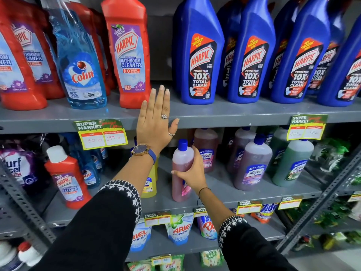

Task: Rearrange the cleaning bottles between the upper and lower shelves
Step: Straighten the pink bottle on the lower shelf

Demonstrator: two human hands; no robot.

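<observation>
now right hand (192, 173) grips pink lizol bottle (180, 171), blue cap, upright on lower shelf (254, 194); left hand (156, 122) flat, open.

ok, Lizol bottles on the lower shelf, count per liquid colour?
Pink-red Lizol bottles: 2
Purple Lizol bottles: 2
Green Lizol bottles: 2
Yellow Lizol bottle: 1, partly hidden
Total: 7 visible

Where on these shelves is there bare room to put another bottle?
Upper shelf: a gap between the red Harpic bottle and the first blue Harpic bottle, where the left hand rests. Right of that, blue bottles crowd. Lower shelf: bare front strip.
</observation>
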